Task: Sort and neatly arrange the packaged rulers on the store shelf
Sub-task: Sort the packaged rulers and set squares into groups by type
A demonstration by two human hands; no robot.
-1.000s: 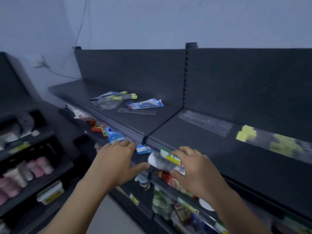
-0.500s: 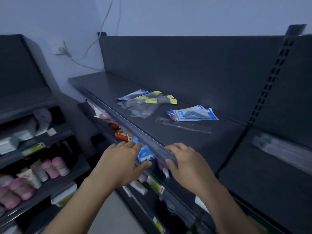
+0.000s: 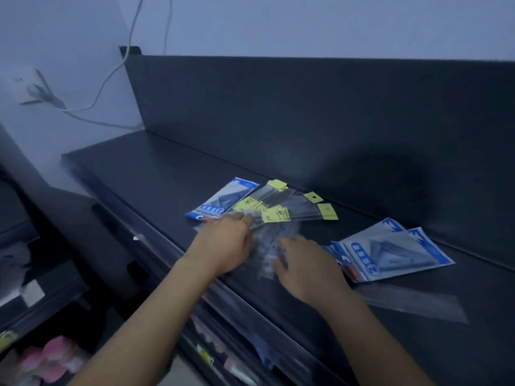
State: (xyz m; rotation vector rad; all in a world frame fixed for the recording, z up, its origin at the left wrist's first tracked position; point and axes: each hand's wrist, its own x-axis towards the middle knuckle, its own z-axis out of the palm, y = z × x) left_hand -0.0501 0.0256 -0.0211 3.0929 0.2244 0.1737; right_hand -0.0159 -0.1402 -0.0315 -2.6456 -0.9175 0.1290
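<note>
On the dark grey metal top shelf [image 3: 156, 174], near its front edge, a loose fan of clear plastic ruler packets with yellow header cards [image 3: 289, 207] is spread. The packets are overlapped at different angles, so they cannot be judged sorted yet. A blue-and-white printed packet [image 3: 223, 201] is partly buried under the fan's left side. Two more blue-and-white printed packets [image 3: 395, 254] are laid overlapping to the right, apart from the fan, and look like the start of a separate group. A long clear plastic sleeve [image 3: 412, 302] is left alone nearer the front edge, just beside the right forearm.

The left hand [image 3: 225, 246] is laid palm down on the near end of the fan, its fingertips [image 3: 241, 218] set against the yellow cards. Whether a packet is pinched underneath cannot be told, since the thumb is hidden and the view is blurred. The right hand [image 3: 309, 266] is spread flat and relaxed over the clear packets on the fan's right side, with nothing gripped. This placing is probably meant to pin the slippery film while the pile is drawn together.

The gathering step is judged to be under way, with squaring and grouping by kind yet to be done. The thin film may slide or be caught on the neighbouring packets.
</note>
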